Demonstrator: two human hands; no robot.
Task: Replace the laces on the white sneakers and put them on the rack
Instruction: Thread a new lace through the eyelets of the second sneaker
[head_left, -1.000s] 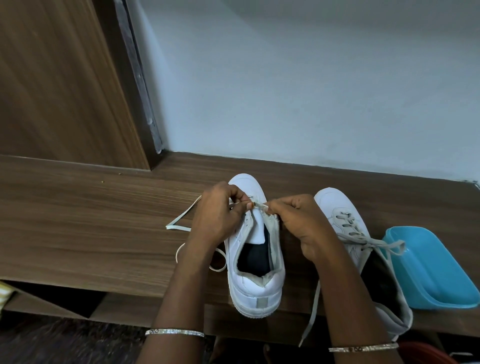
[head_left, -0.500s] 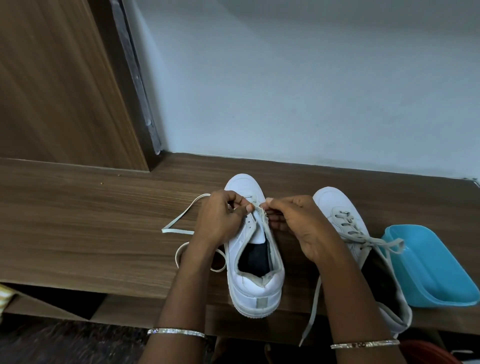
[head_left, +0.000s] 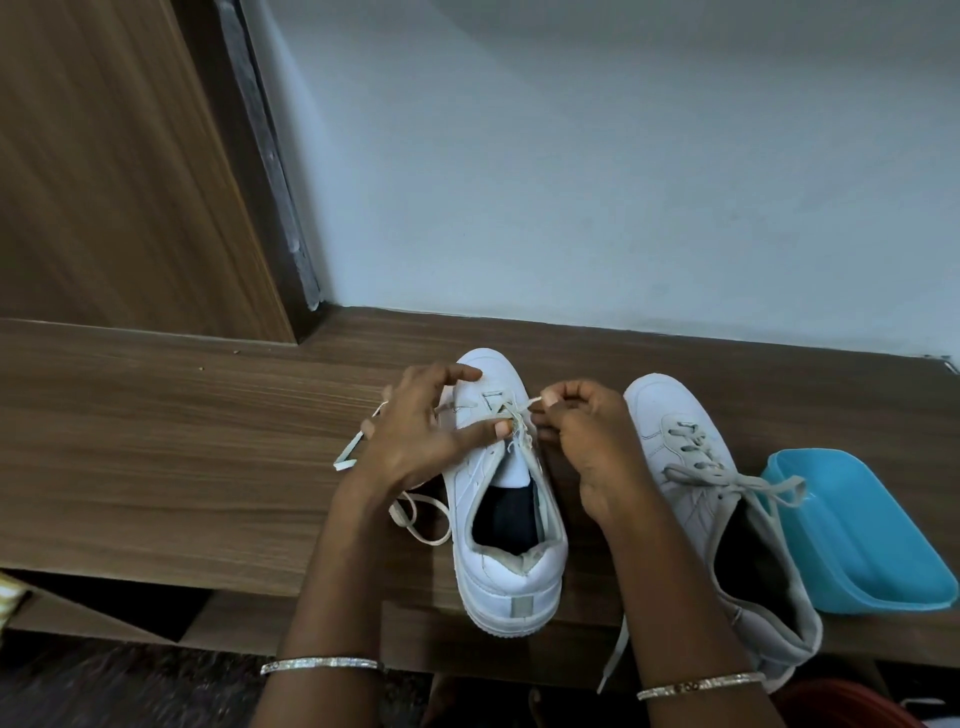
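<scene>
Two white sneakers stand toe-away on a wooden shelf (head_left: 156, 457). The left sneaker (head_left: 511, 587) has only its front eyelets threaded. A loose white lace (head_left: 415, 514) trails off its left side. My left hand (head_left: 415, 441) rests on this shoe's toe with fingers spread and the thumb pressing by the eyelets. My right hand (head_left: 587, 447) pinches the lace end just above the eyelets. The right sneaker (head_left: 660, 410) is fully laced with a greyish lace tied in a bow; my right forearm hides part of it.
A light blue plastic tray (head_left: 872, 545) sits at the right, touching the right sneaker's bow. A wooden panel (head_left: 104, 182) rises at the back left and a pale wall runs behind the shelf. A red object (head_left: 841, 706) shows at the bottom right below the shelf edge.
My left hand has let go of its pinch and spread over the toe. My right hand has drawn the lace end up out of the eyelet area.
</scene>
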